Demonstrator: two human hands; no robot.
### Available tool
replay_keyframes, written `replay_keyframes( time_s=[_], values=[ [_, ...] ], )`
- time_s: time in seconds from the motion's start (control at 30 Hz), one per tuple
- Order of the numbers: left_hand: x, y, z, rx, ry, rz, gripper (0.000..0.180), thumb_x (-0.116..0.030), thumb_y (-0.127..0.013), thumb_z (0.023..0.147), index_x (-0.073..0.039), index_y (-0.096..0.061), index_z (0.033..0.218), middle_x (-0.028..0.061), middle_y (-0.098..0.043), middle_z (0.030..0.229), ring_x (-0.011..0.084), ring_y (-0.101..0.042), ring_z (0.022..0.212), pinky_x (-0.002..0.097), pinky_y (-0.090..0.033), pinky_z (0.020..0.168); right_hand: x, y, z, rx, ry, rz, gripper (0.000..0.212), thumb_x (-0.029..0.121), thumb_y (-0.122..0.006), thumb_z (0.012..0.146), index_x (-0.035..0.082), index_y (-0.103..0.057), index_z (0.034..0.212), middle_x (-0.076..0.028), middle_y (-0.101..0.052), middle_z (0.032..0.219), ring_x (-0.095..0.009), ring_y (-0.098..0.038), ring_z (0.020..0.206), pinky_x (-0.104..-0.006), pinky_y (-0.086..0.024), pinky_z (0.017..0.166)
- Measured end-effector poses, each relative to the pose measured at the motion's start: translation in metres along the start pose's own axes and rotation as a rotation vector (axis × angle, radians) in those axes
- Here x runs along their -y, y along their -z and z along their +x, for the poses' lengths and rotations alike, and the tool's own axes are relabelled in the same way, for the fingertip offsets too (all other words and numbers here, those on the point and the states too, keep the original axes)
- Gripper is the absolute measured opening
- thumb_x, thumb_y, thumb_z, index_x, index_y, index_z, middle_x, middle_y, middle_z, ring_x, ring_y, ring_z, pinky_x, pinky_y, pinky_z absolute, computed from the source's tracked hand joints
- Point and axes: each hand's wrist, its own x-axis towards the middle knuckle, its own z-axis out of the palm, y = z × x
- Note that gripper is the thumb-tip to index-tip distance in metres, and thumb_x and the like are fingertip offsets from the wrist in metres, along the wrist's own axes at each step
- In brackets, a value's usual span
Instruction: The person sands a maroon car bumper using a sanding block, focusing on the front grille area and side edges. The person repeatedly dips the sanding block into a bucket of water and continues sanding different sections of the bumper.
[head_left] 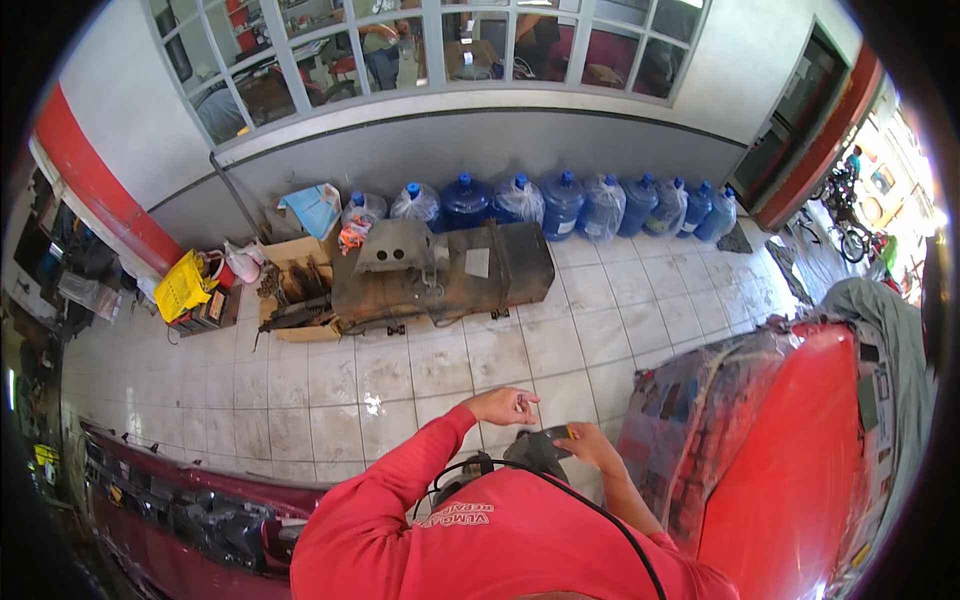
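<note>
My left hand [505, 406], in a red sleeve, is raised over the tiled floor in front of my body. Its fingers are bent together near the tips, and whatever is between them is too small to make out. My right hand [594, 447] is a little lower and to the right, its fingers closed in a pinch. A small yellow-orange bit [571, 433] shows at those fingertips, beside a dark grey shape [543, 452] whose kind I cannot tell. The two hands are apart. A black cable [590, 498] runs across my red shirt.
Blue water jugs [563, 205] line the grey wall. Before them lies a dirty dark metal tank [470, 270], beside a cardboard box [300, 333] of parts. A red car panel [790, 450] with plastic sheeting stands close right; a maroon bumper [180, 520] lies left.
</note>
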Motion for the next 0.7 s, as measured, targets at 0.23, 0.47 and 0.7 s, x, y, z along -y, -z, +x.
replay_keyframes(
  time_s=[0.23,0.47,0.7],
  values=[
    [0.004,0.215,0.107,-0.262,-0.122,-0.063,0.074,-0.019,-0.080,0.094,-0.007,-0.047,0.159,0.0129,-0.062,0.145,0.0202,-0.074,0.097,0.0349,-0.061,0.082,-0.096,0.080,0.103,-0.299,0.014,0.114,0.028,0.025,-0.082,0.087,-0.001,-0.072,0.092,-0.008,-0.063,0.070,-0.018,-0.057,0.064,-0.0384,-0.046,0.061],
    [-0.153,0.557,0.092,-0.981,0.019,0.175,0.098,-0.025,-0.071,0.100,-0.029,-0.006,0.173,0.0076,-0.074,0.082,0.0214,-0.072,0.073,0.0346,-0.059,0.066,0.011,0.205,0.229,-0.241,0.051,-0.239,0.029,0.023,-0.082,0.086,-0.002,-0.069,0.095,-0.021,-0.064,0.073,-0.034,-0.056,0.065,-0.0445,-0.049,0.065],
    [-0.392,0.516,0.122,-0.922,-1.367,1.239,0.054,-0.020,-0.058,0.105,-0.045,-0.055,0.152,0.0004,-0.072,0.083,0.0253,-0.068,0.064,0.0384,-0.058,0.060,0.143,0.254,0.314,-0.392,0.031,-0.222,0.028,0.023,-0.081,0.086,0.000,-0.068,0.095,-0.022,-0.067,0.078,-0.037,-0.063,0.071,-0.0464,-0.050,0.069]
  ],
)
